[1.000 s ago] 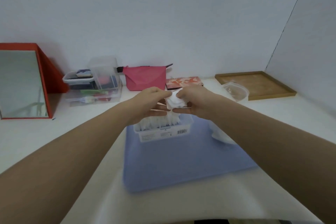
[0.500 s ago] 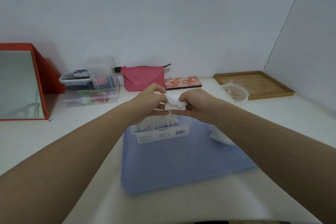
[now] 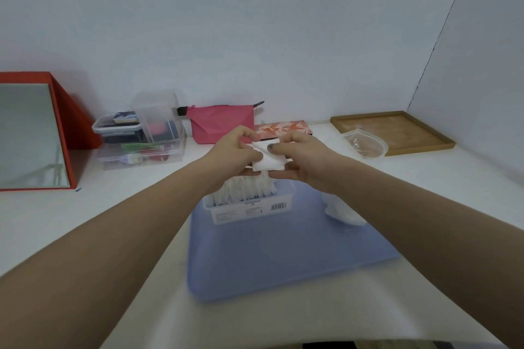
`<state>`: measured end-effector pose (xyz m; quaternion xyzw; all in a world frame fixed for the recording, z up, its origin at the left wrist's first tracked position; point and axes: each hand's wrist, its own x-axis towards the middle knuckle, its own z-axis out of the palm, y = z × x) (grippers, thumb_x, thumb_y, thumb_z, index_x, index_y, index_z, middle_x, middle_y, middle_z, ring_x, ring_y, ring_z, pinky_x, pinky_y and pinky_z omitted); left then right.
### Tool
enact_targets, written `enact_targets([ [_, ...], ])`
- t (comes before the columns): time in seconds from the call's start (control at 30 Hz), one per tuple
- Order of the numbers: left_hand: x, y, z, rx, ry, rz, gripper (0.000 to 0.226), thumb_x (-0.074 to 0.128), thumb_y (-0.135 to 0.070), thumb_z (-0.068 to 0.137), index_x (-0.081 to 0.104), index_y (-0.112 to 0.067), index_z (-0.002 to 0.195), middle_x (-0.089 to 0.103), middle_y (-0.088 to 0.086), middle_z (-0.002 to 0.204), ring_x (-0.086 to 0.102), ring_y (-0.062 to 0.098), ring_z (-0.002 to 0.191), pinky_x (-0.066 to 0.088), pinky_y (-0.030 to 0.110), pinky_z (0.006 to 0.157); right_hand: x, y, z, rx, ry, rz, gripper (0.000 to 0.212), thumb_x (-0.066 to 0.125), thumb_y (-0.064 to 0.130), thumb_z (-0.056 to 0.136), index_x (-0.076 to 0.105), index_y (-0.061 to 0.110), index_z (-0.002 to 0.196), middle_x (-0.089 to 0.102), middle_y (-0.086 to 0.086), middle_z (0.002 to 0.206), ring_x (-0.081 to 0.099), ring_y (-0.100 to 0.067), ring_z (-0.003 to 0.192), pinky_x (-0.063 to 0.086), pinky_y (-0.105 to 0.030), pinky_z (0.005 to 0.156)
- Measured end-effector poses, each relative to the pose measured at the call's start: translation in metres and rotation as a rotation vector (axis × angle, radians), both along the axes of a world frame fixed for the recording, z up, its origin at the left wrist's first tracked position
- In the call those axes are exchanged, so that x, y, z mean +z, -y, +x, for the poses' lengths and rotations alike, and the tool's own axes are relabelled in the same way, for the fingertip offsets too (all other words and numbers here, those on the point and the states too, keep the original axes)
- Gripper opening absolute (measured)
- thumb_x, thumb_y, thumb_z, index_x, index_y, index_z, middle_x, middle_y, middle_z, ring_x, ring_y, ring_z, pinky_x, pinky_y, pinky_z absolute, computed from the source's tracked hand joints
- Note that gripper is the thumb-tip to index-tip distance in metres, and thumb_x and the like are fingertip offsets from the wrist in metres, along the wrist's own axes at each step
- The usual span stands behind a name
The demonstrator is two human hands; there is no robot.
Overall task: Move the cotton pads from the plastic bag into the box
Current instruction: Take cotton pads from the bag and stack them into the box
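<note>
Both hands, left hand (image 3: 236,147) and right hand (image 3: 297,156), pinch cotton pads (image 3: 268,161) above the box (image 3: 249,208); next, likely lowering them in beside the stacked pads.

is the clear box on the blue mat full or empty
Partly filled: cotton pads stand in a row inside the box, with bare space showing at its right end.

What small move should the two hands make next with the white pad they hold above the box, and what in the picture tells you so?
Probably lower the cotton pad into the box. Both the left hand and the right hand pinch it directly above the box, where a row of pads already stands upright. The plastic bag lies to the right on the blue tray.
</note>
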<state>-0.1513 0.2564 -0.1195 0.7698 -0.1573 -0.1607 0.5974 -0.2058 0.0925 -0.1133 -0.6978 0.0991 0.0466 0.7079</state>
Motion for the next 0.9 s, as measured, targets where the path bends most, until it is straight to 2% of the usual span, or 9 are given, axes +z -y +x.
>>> enact_targets([
  [0.1, 0.0, 0.0, -0.001, 0.009, -0.005, -0.011, 0.034, 0.059, 0.006, 0.088, 0.055, -0.008, 0.119, 0.06, 0.013, 0.097, 0.07, 0.021, 0.08, 0.061, 0.026, 0.065, 0.0, 0.001, -0.001, 0.035, 0.03, -0.009, 0.028, 0.07, 0.029, 0.09, 0.066, 0.01, 0.109, 0.07, -0.005, 0.1, 0.071, -0.021, 0.087, 0.06, -0.044, 0.084],
  [0.17, -0.001, 0.0, -0.001, 0.016, -0.008, -0.022, 0.031, 0.059, 0.006, 0.089, 0.055, -0.006, 0.117, 0.063, 0.012, 0.096, 0.07, 0.015, 0.072, 0.062, 0.028, 0.069, 0.001, -0.001, -0.001, 0.059, 0.039, -0.033, 0.033, 0.072, 0.025, 0.088, 0.065, 0.005, 0.114, 0.071, -0.007, 0.103, 0.072, -0.022, 0.09, 0.06, -0.043, 0.085],
  [0.27, -0.002, 0.0, 0.001, 0.031, -0.046, -0.036, 0.034, 0.063, 0.004, 0.087, 0.055, -0.007, 0.118, 0.066, 0.017, 0.107, 0.072, 0.022, 0.083, 0.063, 0.033, 0.079, -0.003, -0.002, 0.002, -0.006, 0.053, -0.068, 0.029, 0.065, 0.012, 0.092, 0.062, -0.006, 0.115, 0.068, -0.012, 0.119, 0.072, -0.024, 0.093, 0.061, -0.04, 0.081],
  [0.4, 0.0, -0.003, 0.0, -0.049, -0.14, -0.083, 0.041, 0.068, 0.01, 0.083, 0.056, -0.007, 0.118, 0.066, 0.02, 0.108, 0.071, 0.025, 0.088, 0.061, 0.031, 0.082, 0.001, -0.003, 0.002, -0.052, 0.03, -0.015, 0.027, 0.052, 0.013, 0.098, 0.063, 0.009, 0.123, 0.068, -0.012, 0.118, 0.07, -0.028, 0.102, 0.061, -0.041, 0.081],
  [0.53, -0.002, -0.007, 0.0, -0.069, -0.126, -0.084, 0.037, 0.064, 0.013, 0.083, 0.058, -0.006, 0.114, 0.061, 0.021, 0.108, 0.069, 0.027, 0.091, 0.06, 0.029, 0.079, 0.006, -0.002, -0.001, -0.067, -0.02, 0.043, 0.032, 0.047, 0.014, 0.097, 0.059, 0.017, 0.126, 0.066, -0.008, 0.118, 0.068, -0.027, 0.103, 0.061, -0.038, 0.08],
  [0.67, -0.003, -0.009, 0.001, -0.042, -0.067, -0.034, 0.033, 0.061, 0.012, 0.084, 0.059, -0.009, 0.109, 0.056, 0.022, 0.111, 0.066, 0.028, 0.09, 0.061, 0.03, 0.079, 0.007, 0.004, -0.004, -0.047, -0.04, 0.163, 0.027, 0.05, 0.019, 0.098, 0.058, 0.017, 0.124, 0.066, -0.009, 0.114, 0.069, -0.028, 0.103, 0.055, -0.045, 0.094],
  [0.73, -0.002, -0.009, 0.001, -0.055, -0.043, -0.02, 0.035, 0.061, 0.012, 0.085, 0.056, -0.009, 0.112, 0.06, 0.026, 0.116, 0.067, 0.028, 0.092, 0.061, 0.031, 0.08, 0.007, 0.004, -0.005, 0.003, -0.051, 0.106, 0.024, 0.052, 0.02, 0.098, 0.061, 0.017, 0.12, 0.066, -0.008, 0.111, 0.068, -0.026, 0.102, 0.055, -0.045, 0.095],
  [0.8, 0.0, -0.008, 0.001, -0.085, -0.021, -0.019, 0.034, 0.061, 0.011, 0.086, 0.054, -0.011, 0.112, 0.066, 0.024, 0.115, 0.068, 0.026, 0.091, 0.061, 0.031, 0.08, 0.005, 0.0, -0.005, 0.049, -0.05, 0.013, 0.028, 0.052, 0.019, 0.097, 0.06, 0.019, 0.124, 0.066, -0.007, 0.117, 0.067, -0.026, 0.108, 0.057, -0.04, 0.091],
  [0.9, 0.002, -0.006, 0.001, -0.085, -0.013, -0.027, 0.029, 0.06, 0.011, 0.086, 0.056, -0.011, 0.105, 0.068, 0.016, 0.099, 0.069, 0.019, 0.082, 0.061, 0.029, 0.078, 0.001, -0.004, 0.0, 0.0, -0.027, -0.036, 0.032, 0.053, 0.012, 0.095, 0.058, 0.014, 0.126, 0.066, -0.008, 0.12, 0.067, -0.025, 0.108, 0.059, -0.037, 0.086],
])
